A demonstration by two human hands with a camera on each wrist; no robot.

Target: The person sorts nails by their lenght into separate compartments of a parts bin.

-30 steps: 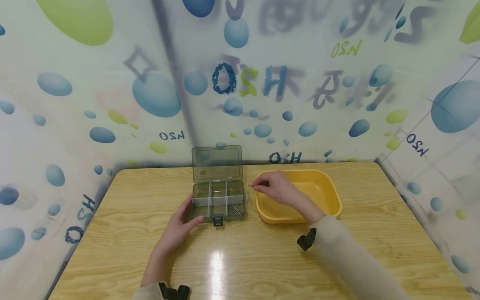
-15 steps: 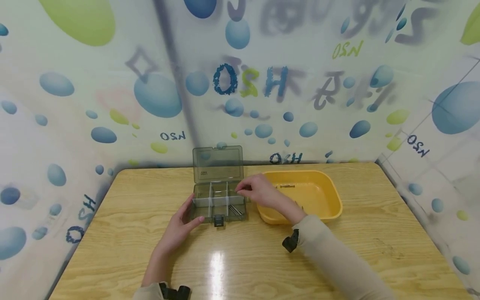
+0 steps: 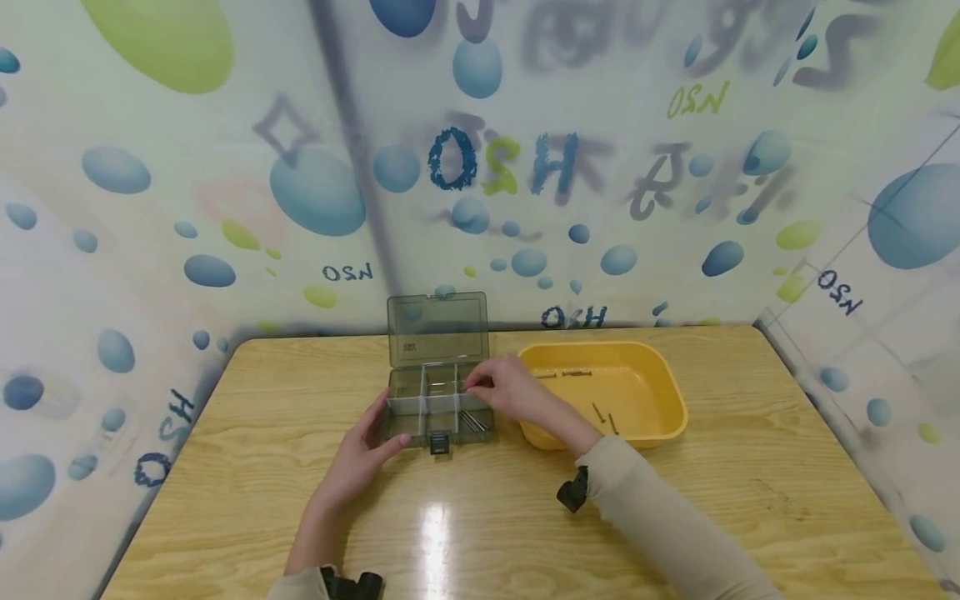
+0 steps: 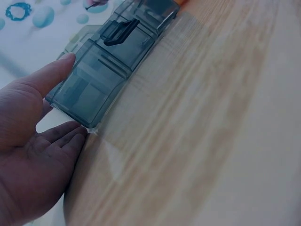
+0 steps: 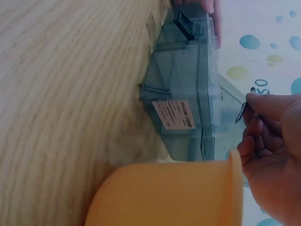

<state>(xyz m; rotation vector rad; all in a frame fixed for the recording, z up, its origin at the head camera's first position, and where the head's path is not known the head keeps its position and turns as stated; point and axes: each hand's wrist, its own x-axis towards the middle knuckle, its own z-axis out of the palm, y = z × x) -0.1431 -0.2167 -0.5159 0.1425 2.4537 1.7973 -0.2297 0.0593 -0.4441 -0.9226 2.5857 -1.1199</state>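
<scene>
A smoky clear compartment box (image 3: 405,406) stands on the table with its lid (image 3: 438,329) raised at the back. My left hand (image 3: 362,448) holds its left front corner, with the thumb (image 4: 59,70) on the front and the fingers along the left side. Several screws (image 3: 472,421) lie in the front right compartment. Over the back right compartment, my right hand (image 3: 508,387) pinches a small dark screw (image 5: 241,112) between thumb and fingertips, pointing downward in the right wrist view. To the right, a yellow tray (image 3: 663,375) holds several loose screws (image 3: 577,373).
The wooden table (image 3: 510,525) runs up to a patterned wall covering (image 3: 637,275) just behind the box and tray. The tray's left rim lies under my right wrist. A paper label (image 5: 174,114) shows on the box in the right wrist view.
My right hand has moved left from above the tray to the box's back right compartment, carrying the screw. More screws in the tray are now uncovered. My left hand stays on the box.
</scene>
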